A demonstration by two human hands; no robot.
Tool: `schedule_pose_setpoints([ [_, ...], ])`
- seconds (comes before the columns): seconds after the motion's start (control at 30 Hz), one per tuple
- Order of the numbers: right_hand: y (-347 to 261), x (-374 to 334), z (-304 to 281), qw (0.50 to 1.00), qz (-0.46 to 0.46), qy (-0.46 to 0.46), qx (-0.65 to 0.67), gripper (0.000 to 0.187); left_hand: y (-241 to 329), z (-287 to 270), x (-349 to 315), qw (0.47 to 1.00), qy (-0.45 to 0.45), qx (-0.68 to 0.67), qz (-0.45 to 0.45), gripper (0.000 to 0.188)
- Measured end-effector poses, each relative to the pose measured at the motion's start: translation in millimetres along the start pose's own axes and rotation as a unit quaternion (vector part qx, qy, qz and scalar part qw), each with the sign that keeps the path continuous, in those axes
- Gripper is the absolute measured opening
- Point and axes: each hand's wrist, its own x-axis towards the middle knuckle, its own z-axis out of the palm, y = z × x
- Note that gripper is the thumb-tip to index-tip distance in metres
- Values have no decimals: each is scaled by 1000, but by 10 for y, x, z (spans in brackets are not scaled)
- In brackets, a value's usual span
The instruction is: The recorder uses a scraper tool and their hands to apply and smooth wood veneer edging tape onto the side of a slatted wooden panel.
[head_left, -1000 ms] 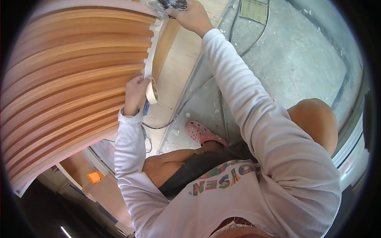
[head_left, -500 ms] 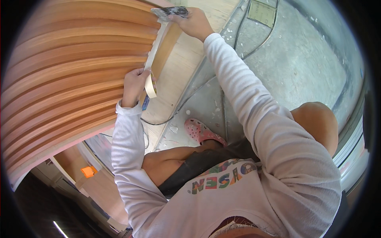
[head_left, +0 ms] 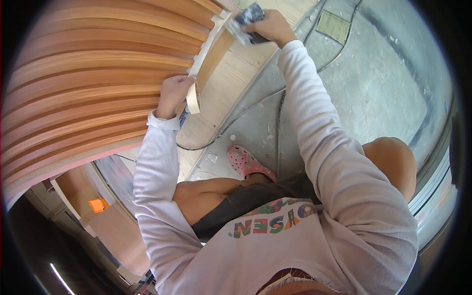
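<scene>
My left hand [head_left: 173, 94] is closed around a roll of cream masking tape [head_left: 192, 101], low on the edge of a fluted wooden panel [head_left: 103, 73]. From the roll, a pale strip of tape [head_left: 208, 43] runs up along the panel's edge, with its side following the ribs' ends. My right hand [head_left: 275, 27] grips a putty knife [head_left: 241, 30] with a dark, smeared surface and a lighter blade, partly blurred. The knife is held just right of the strip's upper end, apart from the panel.
Beside the panel lies a pale plywood board [head_left: 231, 83]. Black cables [head_left: 250, 105] cross the grey, debris-specked floor [head_left: 383, 73]. A yellowish square sheet [head_left: 333, 26] lies at the far right. My foot in a pink clog [head_left: 243, 161] is near the board. An orange object [head_left: 98, 205] sits lower left.
My right hand has moved the putty knife right, off the upper end of the tape strip. My left hand stays on the tape roll while the view has shifted slightly.
</scene>
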Motion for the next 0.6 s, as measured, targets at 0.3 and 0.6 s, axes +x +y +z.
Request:
schedule_pose_setpoints([
  [0.3,241,-30,398,962,-128,150,-187,27,-67,-45,81,1000,13,5,26,25],
  [0.6,-25,9,760,976,-162,114,-94,29,-35,-18,-10,999,31,-20,28,23],
])
